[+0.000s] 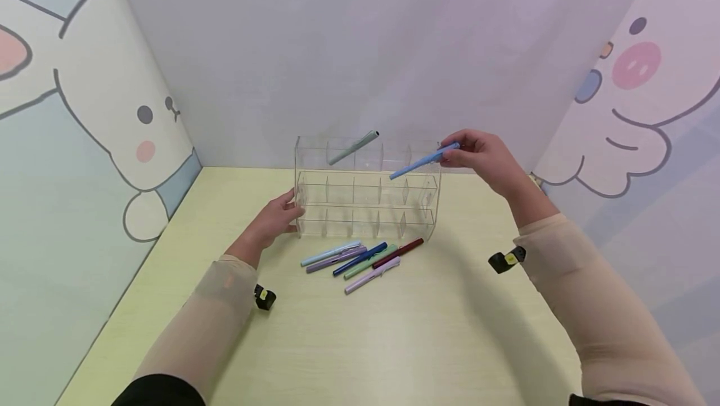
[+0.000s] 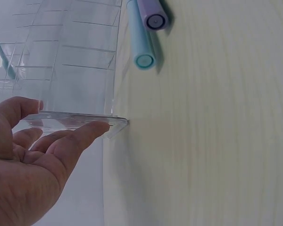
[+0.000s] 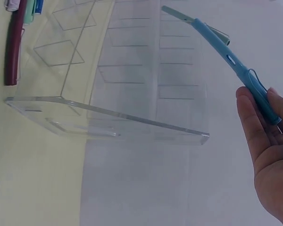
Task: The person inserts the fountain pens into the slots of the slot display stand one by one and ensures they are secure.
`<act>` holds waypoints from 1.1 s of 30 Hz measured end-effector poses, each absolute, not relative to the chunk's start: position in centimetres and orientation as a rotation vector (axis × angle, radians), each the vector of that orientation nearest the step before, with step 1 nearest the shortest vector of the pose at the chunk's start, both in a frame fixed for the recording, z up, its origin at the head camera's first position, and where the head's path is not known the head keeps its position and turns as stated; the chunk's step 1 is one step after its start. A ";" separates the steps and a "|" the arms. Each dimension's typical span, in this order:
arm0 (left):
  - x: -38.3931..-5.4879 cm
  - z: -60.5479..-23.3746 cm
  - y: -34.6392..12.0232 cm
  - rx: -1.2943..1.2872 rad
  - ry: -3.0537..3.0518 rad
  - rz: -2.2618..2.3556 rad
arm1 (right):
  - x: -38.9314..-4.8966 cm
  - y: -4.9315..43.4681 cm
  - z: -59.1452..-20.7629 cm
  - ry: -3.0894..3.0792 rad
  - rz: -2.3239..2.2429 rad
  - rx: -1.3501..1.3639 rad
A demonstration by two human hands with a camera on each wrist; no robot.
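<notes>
A clear acrylic organizer (image 1: 365,208) with tiered rows of compartments stands at the back of the table. My left hand (image 1: 274,218) grips its left side panel, with the thumb on one face and fingers on the other, as the left wrist view shows. My right hand (image 1: 478,155) pinches a light-blue pen (image 1: 419,163) by its clip end, slanted above the organizer's upper right part. A grey-green pen (image 1: 353,148) leans in the top row, left of the blue pen. In the right wrist view the blue pen (image 3: 226,54) overlaps the grey-green pen's end.
In front of the organizer lie several pens: pale blue (image 1: 330,253), purple (image 1: 336,260), dark blue (image 1: 360,259), green (image 1: 370,262), dark red (image 1: 398,253) and lilac (image 1: 372,275). A grey-white wall (image 1: 360,50) rises close behind. Cartoon-printed side panels (image 1: 73,206) flank the table (image 1: 388,343).
</notes>
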State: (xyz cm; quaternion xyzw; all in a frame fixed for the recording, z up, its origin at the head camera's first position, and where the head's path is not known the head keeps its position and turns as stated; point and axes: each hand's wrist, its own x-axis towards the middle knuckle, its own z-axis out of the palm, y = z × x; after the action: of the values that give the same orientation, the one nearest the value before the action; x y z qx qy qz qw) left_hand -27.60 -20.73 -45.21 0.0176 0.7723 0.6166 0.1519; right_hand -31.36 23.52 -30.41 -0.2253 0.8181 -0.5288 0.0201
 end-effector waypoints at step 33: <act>-27.4 -44.9 -20.6 0.036 2.202 1.775 | -35.5 19.7 -28.3 2.481 -1.887 -0.556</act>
State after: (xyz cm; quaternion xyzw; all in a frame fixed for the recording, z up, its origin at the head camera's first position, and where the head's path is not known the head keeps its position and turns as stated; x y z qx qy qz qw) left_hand -27.35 -20.64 -44.85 0.0127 0.7690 0.6198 0.1558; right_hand -35.54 19.68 -28.30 -0.1755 0.7835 -0.5960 -0.0122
